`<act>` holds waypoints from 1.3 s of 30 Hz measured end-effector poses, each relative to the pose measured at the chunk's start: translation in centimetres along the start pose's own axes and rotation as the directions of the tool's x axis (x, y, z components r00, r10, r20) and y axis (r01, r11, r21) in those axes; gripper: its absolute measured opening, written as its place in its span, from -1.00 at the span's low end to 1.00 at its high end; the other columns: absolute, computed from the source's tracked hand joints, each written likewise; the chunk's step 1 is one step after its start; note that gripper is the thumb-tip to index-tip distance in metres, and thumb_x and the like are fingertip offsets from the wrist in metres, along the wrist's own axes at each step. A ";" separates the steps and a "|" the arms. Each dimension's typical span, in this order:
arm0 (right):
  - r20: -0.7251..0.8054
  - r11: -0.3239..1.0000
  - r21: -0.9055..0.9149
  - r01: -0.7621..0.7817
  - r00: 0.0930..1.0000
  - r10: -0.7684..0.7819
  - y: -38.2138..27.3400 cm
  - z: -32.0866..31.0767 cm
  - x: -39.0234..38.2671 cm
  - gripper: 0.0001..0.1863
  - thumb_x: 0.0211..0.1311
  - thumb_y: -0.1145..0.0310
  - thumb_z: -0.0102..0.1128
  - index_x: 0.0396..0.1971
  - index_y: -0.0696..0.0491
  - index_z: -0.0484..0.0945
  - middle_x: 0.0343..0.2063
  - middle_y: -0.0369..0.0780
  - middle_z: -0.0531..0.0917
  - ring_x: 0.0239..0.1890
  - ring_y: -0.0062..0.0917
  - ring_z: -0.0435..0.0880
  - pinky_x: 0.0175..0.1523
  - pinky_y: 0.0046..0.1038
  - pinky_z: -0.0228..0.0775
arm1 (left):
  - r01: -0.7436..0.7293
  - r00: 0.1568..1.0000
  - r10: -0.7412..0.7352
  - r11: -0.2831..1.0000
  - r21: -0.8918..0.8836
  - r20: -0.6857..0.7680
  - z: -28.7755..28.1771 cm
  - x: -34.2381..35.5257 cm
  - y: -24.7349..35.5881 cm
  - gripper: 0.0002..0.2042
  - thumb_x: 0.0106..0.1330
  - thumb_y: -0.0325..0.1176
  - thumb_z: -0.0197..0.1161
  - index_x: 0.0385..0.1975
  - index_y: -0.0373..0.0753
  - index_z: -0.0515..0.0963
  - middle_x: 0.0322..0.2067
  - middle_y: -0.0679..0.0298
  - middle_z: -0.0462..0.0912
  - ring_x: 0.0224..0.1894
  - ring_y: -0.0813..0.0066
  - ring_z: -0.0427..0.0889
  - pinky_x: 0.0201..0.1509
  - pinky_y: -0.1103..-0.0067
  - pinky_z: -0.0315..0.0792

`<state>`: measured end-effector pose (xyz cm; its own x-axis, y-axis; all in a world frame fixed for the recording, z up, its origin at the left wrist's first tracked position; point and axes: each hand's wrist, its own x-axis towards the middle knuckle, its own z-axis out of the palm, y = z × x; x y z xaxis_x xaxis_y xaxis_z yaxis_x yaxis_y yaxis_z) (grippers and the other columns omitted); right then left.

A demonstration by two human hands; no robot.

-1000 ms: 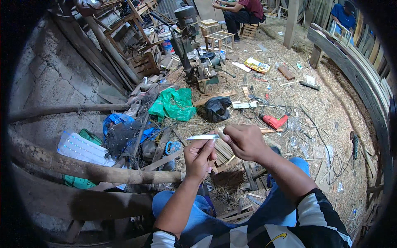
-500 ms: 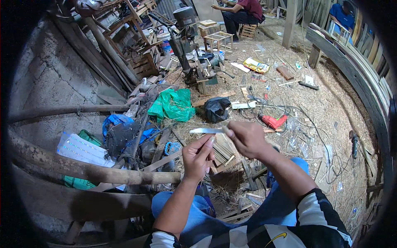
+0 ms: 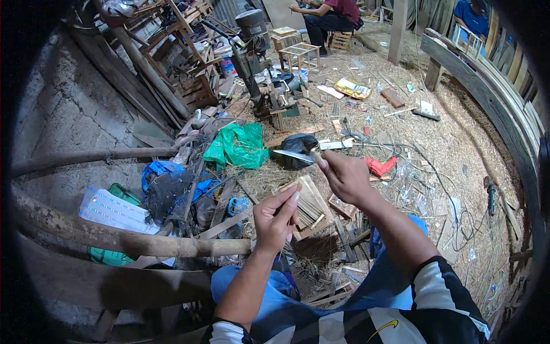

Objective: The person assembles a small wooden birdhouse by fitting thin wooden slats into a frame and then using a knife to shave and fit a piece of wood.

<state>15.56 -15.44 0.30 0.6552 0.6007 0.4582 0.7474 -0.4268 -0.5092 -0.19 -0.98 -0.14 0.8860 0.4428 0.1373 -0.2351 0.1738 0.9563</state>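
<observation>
In my right hand (image 3: 346,179) is a knife, its handle mostly hidden in my fist. The knife's shiny blade (image 3: 295,156) points left, apart from my other hand. My left hand (image 3: 275,219) is lower and to the left, with thumb and fingertips pinched together; whatever lies between them is too small or hidden to make out. Below and behind both hands, a bundle of thin wooden strips (image 3: 309,207) lies on a light wooden board between my knees.
A green plastic bag (image 3: 238,146) and a black plastic bag (image 3: 299,143) lie ahead. A red power drill (image 3: 381,166) with cables rests to the right. Farther off stands a drill press (image 3: 252,63). A bamboo pole (image 3: 143,241) crosses at left. Two other people sit at the back.
My right hand has moved slightly up and away, carrying the knife blade off from the fingertips of my left hand. The left hand stays nearly in place, still pinched.
</observation>
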 end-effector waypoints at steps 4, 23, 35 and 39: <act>0.042 0.895 0.446 -0.024 0.999 0.007 -1.1 0.8 -0.8 -0.62 0.49 0.00 0.00 -0.25 0.04 0.54 -0.50 -0.01 0.57 -0.44 -0.14 0.61 -0.35 -0.24 0.38 | 0.186 0.982 -0.186 0.982 -0.037 0.022 0.0 0.2 0.5 -0.78 0.41 -0.46 0.23 -0.02 -0.38 0.63 -0.62 0.26 0.56 -0.80 0.72 0.30 -0.79 0.74 0.12; -0.005 0.955 0.292 0.061 0.998 -0.062 -2.5 -0.8 -1.3 -0.72 0.46 0.12 0.05 -0.31 0.03 0.48 -0.46 -0.13 0.60 -0.44 -0.11 0.61 -0.42 -0.15 0.35 | 0.200 0.980 -0.200 0.980 0.014 -0.016 -0.3 0.4 0.1 -0.73 0.45 -0.39 0.22 0.07 -0.33 0.62 -0.65 0.36 0.50 -0.77 0.76 0.29 -0.75 0.73 0.14; 0.010 0.969 0.036 0.245 0.969 -0.246 -2.8 -0.6 -1.9 -0.84 0.28 0.20 0.20 -0.32 -0.04 0.51 -0.51 -0.19 0.56 -0.49 -0.19 0.61 -0.48 -0.18 0.37 | 0.099 0.995 -0.099 0.994 0.035 0.001 -0.3 0.0 0.5 -0.82 0.44 -0.43 0.19 -0.12 -0.36 0.67 -0.72 0.34 0.45 -0.83 0.71 0.25 -0.80 0.71 0.10; -0.081 0.990 0.016 0.139 0.987 -0.137 -0.7 -0.5 -0.6 -0.78 0.35 0.11 0.16 -0.38 -0.06 0.51 -0.54 -0.20 0.57 -0.50 -0.20 0.63 -0.50 -0.16 0.36 | 0.093 0.995 -0.094 0.995 0.034 0.019 -0.2 0.0 0.8 -0.78 0.43 -0.44 0.20 -0.03 -0.36 0.65 -0.71 0.33 0.47 -0.84 0.70 0.25 -0.80 0.70 0.10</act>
<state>14.71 -15.82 0.80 0.5531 0.5968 0.5813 0.8293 -0.3281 -0.4524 -0.49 -0.68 0.56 0.9116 0.4079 0.0521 -0.1380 0.1841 0.9732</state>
